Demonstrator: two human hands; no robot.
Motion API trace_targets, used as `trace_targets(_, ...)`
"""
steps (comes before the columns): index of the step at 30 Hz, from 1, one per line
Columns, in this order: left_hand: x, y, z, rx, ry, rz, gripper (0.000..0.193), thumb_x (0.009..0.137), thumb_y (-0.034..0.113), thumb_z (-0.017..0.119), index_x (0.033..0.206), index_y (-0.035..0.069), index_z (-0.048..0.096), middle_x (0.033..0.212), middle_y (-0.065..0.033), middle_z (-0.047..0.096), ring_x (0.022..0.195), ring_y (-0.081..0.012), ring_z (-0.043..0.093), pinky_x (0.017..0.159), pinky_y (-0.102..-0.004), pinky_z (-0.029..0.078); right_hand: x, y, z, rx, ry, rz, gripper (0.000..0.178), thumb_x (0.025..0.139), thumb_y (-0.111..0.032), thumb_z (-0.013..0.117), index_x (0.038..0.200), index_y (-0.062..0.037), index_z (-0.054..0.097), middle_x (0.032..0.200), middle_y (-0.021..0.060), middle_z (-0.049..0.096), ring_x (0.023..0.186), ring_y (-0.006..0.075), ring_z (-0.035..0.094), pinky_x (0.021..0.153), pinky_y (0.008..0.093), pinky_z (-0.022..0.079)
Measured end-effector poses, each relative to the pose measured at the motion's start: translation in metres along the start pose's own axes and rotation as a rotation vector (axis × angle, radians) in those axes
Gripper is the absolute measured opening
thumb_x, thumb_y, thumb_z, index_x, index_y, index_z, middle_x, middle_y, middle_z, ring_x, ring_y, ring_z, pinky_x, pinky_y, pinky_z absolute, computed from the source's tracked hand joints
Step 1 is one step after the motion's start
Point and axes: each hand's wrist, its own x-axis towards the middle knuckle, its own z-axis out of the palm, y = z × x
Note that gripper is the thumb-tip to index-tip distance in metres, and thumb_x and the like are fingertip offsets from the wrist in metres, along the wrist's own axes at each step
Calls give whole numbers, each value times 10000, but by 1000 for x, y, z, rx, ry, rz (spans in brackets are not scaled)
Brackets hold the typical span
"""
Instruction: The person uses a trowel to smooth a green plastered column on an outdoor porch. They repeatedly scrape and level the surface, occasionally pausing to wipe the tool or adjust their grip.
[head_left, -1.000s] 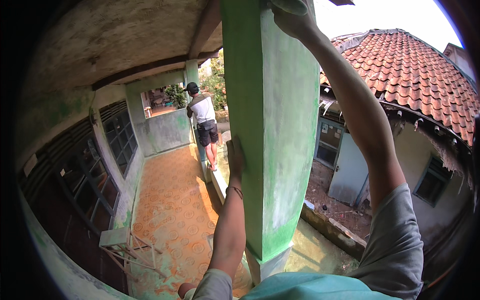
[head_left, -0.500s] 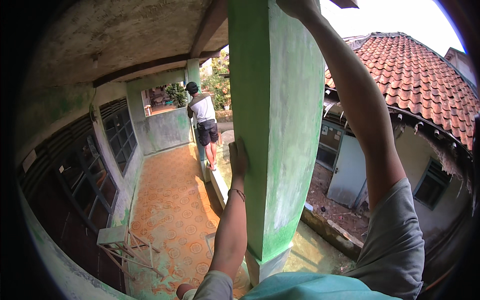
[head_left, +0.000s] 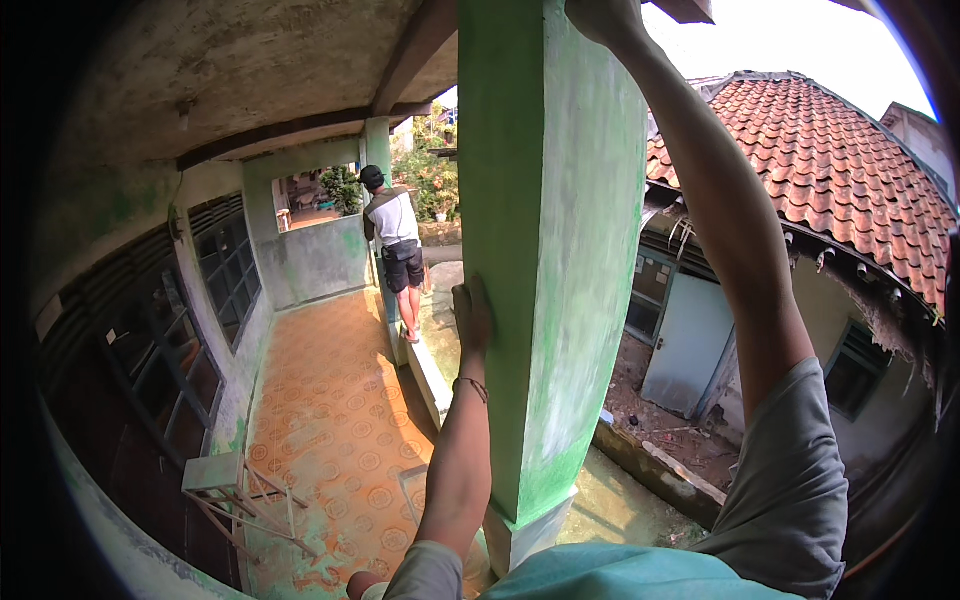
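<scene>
A square green pillar [head_left: 505, 240] rises right in front of me, with whitish streaks over its right face. My left hand [head_left: 474, 317] rests against its left edge at about mid-height, fingers curled around that edge and partly hidden. Above, my right hand [head_left: 606, 18] reaches high on the pillar's right face. The upper edge of the picture cuts off its fingers, so whatever it may hold does not show.
Another person [head_left: 397, 245] stands on a low wall [head_left: 428, 378] by a farther post. Below left are an orange tiled floor [head_left: 330, 400] and a small wooden stool [head_left: 215, 472]. A red-tiled roof [head_left: 800, 140] and a pale door [head_left: 690, 345] lie beyond the pillar.
My view has shifted slightly. My right hand sits a little lower in the picture, still high on the pillar. My left hand keeps its place on the edge.
</scene>
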Motion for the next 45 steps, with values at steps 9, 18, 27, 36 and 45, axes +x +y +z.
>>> trace_targets(9, 2, -1, 0, -5, -1, 6, 537, 1140, 457, 323, 1326, -25, 470, 1215, -141, 505, 1120, -267, 541, 972, -427, 448, 6, 3, 8, -23, 33, -2, 169, 897, -20, 632, 1014, -72, 741, 994, 147, 744, 960, 313, 696, 811, 461, 532)
trace_targets(18, -1, -3, 12, -29, -18, 14, 527, 1143, 444, 324, 1305, -34, 478, 1193, -143, 507, 1104, -270, 542, 962, -427, 448, 28, -17, -14, -135, 195, -181, 220, 894, -18, 623, 1078, -52, 739, 1041, 164, 739, 1021, 326, 698, 847, 428, 546)
trace_targets(27, -2, -10, 7, -23, -20, 18, 518, 1145, 431, 326, 1285, -42, 486, 1171, -145, 508, 1088, -272, 544, 952, -426, 448, 42, -26, -11, 15, 171, -15, 297, 853, 5, 642, 1138, -38, 717, 1069, 175, 715, 1017, 339, 682, 835, 422, 543)
trace_targets(36, -1, -13, 4, -29, -22, 26, 510, 1148, 418, 328, 1265, -50, 494, 1149, -148, 509, 1071, -274, 545, 942, -425, 448, 51, 3, 4, -148, 58, 29, 158, 876, -54, 651, 982, -77, 766, 1005, 140, 723, 1059, 327, 659, 891, 456, 520)
trace_targets(45, 0, -21, 8, -24, -22, 40, 503, 1150, 405, 330, 1245, -59, 501, 1127, -150, 511, 1055, -276, 547, 932, -425, 448, 62, 16, 13, 55, 160, -44, 90, 892, -68, 662, 902, -57, 750, 854, 157, 717, 899, 327, 693, 800, 447, 533)
